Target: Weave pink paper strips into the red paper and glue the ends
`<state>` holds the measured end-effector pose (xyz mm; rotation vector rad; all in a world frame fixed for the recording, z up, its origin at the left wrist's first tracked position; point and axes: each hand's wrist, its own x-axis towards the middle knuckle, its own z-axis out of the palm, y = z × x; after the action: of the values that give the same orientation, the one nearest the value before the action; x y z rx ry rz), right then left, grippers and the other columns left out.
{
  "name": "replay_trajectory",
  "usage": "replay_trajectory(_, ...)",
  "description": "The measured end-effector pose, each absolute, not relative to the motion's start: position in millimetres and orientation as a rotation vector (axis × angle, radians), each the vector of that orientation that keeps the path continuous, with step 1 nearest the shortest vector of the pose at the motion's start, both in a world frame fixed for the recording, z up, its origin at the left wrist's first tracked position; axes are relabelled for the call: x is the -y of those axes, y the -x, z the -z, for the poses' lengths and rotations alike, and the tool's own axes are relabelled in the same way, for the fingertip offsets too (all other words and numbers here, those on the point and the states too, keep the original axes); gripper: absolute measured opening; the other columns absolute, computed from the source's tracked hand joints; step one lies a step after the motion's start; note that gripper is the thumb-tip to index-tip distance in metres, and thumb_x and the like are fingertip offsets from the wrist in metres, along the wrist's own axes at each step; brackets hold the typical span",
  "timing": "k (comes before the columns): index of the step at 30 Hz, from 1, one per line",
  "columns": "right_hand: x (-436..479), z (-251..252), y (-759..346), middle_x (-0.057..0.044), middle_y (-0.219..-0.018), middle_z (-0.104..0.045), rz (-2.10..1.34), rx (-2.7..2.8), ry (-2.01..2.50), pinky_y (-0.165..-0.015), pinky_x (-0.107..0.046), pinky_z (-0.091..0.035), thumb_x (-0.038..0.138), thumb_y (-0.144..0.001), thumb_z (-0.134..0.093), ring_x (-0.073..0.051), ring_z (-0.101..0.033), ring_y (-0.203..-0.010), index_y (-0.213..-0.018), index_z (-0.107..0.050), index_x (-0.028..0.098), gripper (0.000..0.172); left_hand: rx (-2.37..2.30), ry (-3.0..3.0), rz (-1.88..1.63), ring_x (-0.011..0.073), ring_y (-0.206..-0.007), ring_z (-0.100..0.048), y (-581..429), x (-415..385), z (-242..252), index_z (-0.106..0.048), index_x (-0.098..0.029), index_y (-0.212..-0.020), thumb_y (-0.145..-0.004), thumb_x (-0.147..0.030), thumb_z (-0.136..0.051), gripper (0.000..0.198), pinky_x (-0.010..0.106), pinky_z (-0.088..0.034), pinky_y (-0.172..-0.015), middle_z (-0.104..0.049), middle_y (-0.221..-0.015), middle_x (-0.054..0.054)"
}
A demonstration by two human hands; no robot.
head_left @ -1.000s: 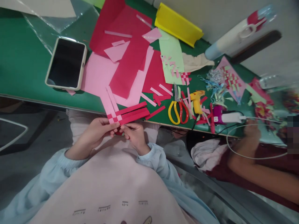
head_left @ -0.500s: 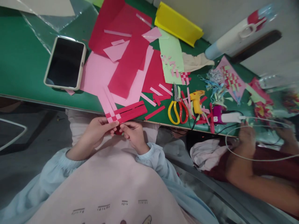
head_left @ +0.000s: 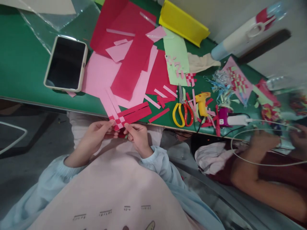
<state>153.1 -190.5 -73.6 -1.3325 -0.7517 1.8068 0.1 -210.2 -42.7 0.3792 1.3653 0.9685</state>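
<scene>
Left hand (head_left: 96,135) is being clamped, thumb over fingers, on the left corner of a red-and-pink paper weave (head_left: 120,122); at three o'clock from it, the opposite corner is being pinched by the right hand (head_left: 138,136). Now the weave is being held at the near edge of the green table (head_left: 21,72), its loose pink ends being pointed toward eleven o'clock, its red ones between two and three. At twelve to one o'clock, pink paper is being covered by red sheets (head_left: 131,60); at ten, a phone (head_left: 66,64) is being displayed face up. Toward three, scissors (head_left: 183,103) are being flanked by a yellow glue gun (head_left: 202,102). Farther along three o'clock, something unclear is being handled by a co-worker's blurred hand (head_left: 265,141).
</scene>
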Motion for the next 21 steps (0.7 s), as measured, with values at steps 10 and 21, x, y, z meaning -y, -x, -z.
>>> replay_trajectory(10,194.3,77.4,-150.6,0.002,-0.059,-0.064,-1.909,0.826,1.348,-0.040,-0.022,-0.026,0.042,-0.054,-0.089,-0.004,-0.039,-0.043,-0.072,-0.072,0.016,0.035,-1.411,-0.414,-0.921,0.0112,-0.053,-0.058,2.6,209.3,37.4,-0.073,-0.015,-0.064,-0.044,-0.052,-0.091,0.046,0.023,-0.051,-0.056,-0.069,-0.063,0.004)
replay_trajectory(21,191.3,72.2,-154.3,0.003,-0.048,-0.054,-1.886,0.740,1.360,-0.038,-0.022,-0.023,0.060,-0.060,-0.082,-0.003,-0.032,-0.040,-0.059,-0.064,0.016,0.048,-1.472,-0.669,-0.802,0.0133,-0.055,-0.059,10.9,212.1,43.4,-0.071,-0.015,-0.059,-0.055,-0.052,-0.086,0.040,0.022,-0.049,-0.055,-0.067,-0.057,0.005)
